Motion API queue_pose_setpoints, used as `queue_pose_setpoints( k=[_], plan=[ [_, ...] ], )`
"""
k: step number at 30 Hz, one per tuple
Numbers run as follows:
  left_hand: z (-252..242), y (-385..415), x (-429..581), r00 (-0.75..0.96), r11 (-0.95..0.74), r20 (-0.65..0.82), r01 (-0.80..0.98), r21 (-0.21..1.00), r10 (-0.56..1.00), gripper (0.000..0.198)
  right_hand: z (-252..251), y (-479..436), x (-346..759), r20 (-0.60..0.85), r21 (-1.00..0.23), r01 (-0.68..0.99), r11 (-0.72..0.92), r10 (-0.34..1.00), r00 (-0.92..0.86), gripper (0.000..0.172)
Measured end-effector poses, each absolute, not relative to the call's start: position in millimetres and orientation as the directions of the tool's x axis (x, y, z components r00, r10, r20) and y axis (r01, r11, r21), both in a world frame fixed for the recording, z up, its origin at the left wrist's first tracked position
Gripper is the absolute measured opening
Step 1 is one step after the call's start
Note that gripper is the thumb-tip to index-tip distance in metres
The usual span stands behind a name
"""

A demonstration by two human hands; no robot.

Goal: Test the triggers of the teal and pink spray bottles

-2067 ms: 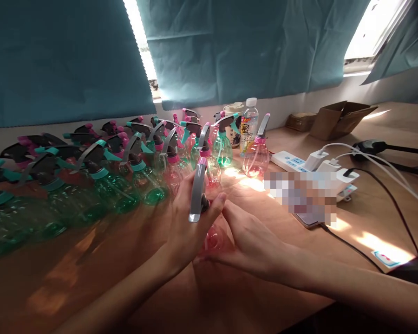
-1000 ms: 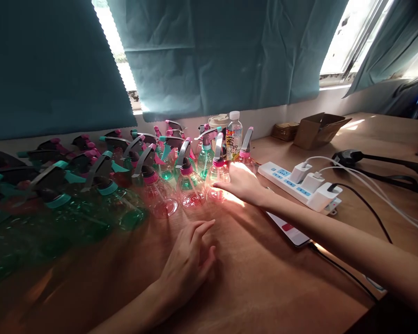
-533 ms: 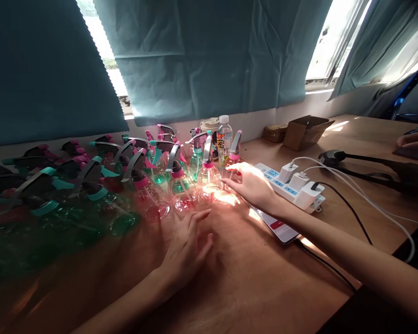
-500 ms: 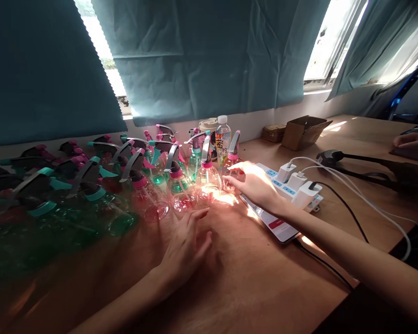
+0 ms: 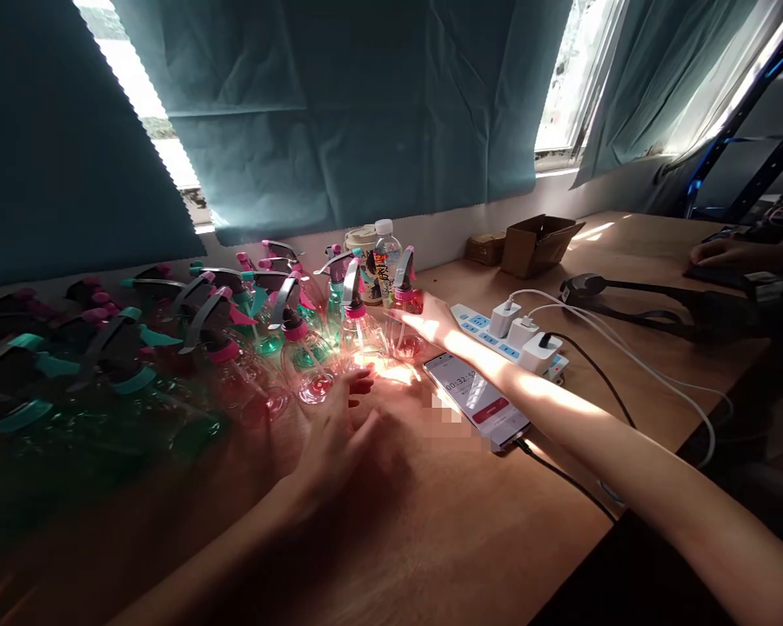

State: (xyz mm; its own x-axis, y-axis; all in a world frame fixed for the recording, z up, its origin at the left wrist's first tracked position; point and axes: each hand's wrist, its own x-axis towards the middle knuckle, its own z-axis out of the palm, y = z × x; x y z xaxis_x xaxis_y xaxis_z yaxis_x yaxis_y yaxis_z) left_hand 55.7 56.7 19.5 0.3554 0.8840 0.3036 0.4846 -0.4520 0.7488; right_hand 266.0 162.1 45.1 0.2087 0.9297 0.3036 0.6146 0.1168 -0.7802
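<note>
Several pink and teal spray bottles with grey triggers (image 5: 235,348) stand in rows on the wooden table (image 5: 470,530), running off to the left. My left hand (image 5: 336,430) lies flat on the table with fingers spread, open, its fingertips just short of a pink bottle (image 5: 313,365). My right hand (image 5: 431,317) reaches forward with fingers stretched out, the tips against the rightmost pink bottle (image 5: 404,317). It grips nothing that I can see.
A phone (image 5: 476,398) on a cable lies under my right forearm. A white power strip (image 5: 505,335) with chargers sits behind it. A water bottle (image 5: 384,268), a cardboard box (image 5: 538,243) and a black device (image 5: 591,287) stand further back. Another person's hand (image 5: 724,254) rests far right.
Both hands held a pink spray bottle at first; it now stands in the row. My right hand stays by the rightmost bottle, my left hand slid forward. The view swung right.
</note>
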Motion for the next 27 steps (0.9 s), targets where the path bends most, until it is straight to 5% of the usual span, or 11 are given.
queue_pose_setpoints(
  k=[19,22,27],
  plan=[
    [37.4,48.0,63.3,0.33,-0.413,0.294,0.386,0.825,0.897,0.032,73.3,90.6,272.6,0.456,-0.756,0.606,0.249,0.863,0.215,0.041],
    [50.6,40.2,53.8,0.313,-0.459,0.355,0.387,0.799,0.881,0.037,72.3,54.2,254.0,0.465,-0.741,0.59,0.321,0.879,0.105,0.044],
    [72.9,22.6,32.7,0.338,-0.546,0.433,0.43,0.719,0.836,0.059,63.5,18.4,206.0,0.495,-0.701,0.501,0.507,0.852,-0.17,0.026]
  ],
)
